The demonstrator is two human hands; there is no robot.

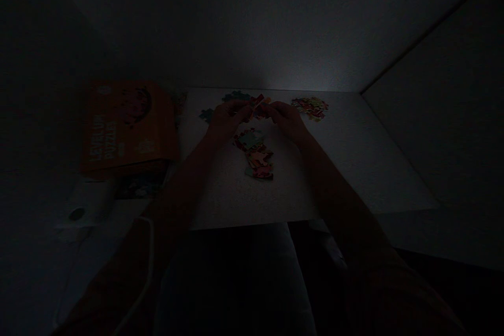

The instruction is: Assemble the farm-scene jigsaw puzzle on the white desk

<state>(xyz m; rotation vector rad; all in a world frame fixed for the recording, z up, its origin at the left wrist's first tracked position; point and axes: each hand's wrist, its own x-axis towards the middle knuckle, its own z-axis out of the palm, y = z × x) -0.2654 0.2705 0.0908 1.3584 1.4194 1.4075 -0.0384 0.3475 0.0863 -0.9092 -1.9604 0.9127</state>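
Note:
The picture is very dark. Over the far part of the white table my left hand and my right hand come close together, fingers closed. Between their fingertips are reddish puzzle pieces, one showing a pale edge; how many cannot be made out. Nearer to me on the tabletop lies a joined or overlapping strip of puzzle pieces in green, red and orange. Teal puzzle pieces sit behind my left hand, with another teal piece beside it. A heap of red and yellow pieces lies beyond my right hand.
An orange puzzle box stands at the left, next to the white table. Below it is a white object with a round dark spot. A pale cable runs across near my left arm. A wall rises behind the table.

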